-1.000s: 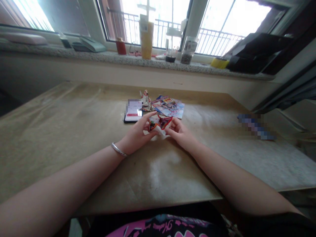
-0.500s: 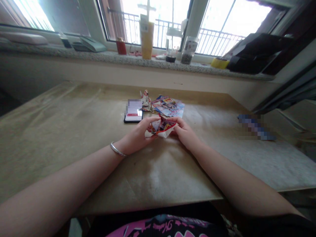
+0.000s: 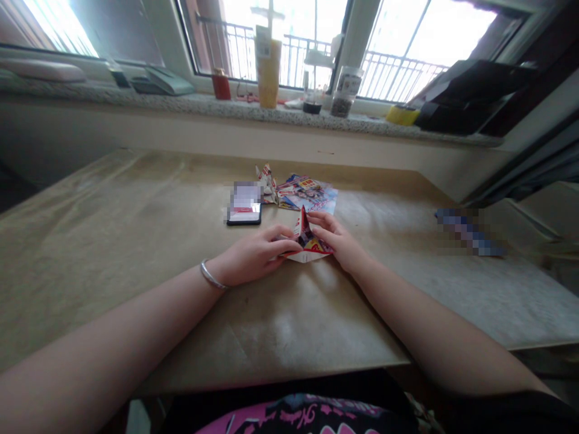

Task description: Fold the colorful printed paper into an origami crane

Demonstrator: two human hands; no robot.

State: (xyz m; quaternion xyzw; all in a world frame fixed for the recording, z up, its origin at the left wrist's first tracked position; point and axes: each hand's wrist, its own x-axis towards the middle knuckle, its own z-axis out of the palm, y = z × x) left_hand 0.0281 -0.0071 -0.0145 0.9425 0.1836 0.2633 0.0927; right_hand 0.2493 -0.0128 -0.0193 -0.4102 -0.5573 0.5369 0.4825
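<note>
Between my two hands is a sheet of printed, glossy folded paper (image 3: 306, 256), mostly red and white, with one pointed flap standing up. My left hand (image 3: 265, 250) grips its left side, thumb along the top of the fold. On the right side, my right hand (image 3: 337, 238) pinches the paper between thumb and fingers. Just beyond lie several printed paper sheets (image 3: 312, 193), and a crumpled-looking folded paper piece (image 3: 268, 184) rests against their left end. A phone (image 3: 244, 208) with a lit, partly blurred screen lies left of them.
A beige cover spreads over the table (image 3: 136, 241). Far right on it lies a blurred blue item (image 3: 470, 232). Along the stone windowsill (image 3: 289, 117) stand a red jar (image 3: 221, 84), a yellow tube-like container (image 3: 268, 75), a clear jar (image 3: 346, 93) and a black bag-like object (image 3: 470, 96).
The folded paper has been lowered and spread wider, its flap now pointing up. My left hand has turned palm down over its edge; my right hand has shifted slightly right.
</note>
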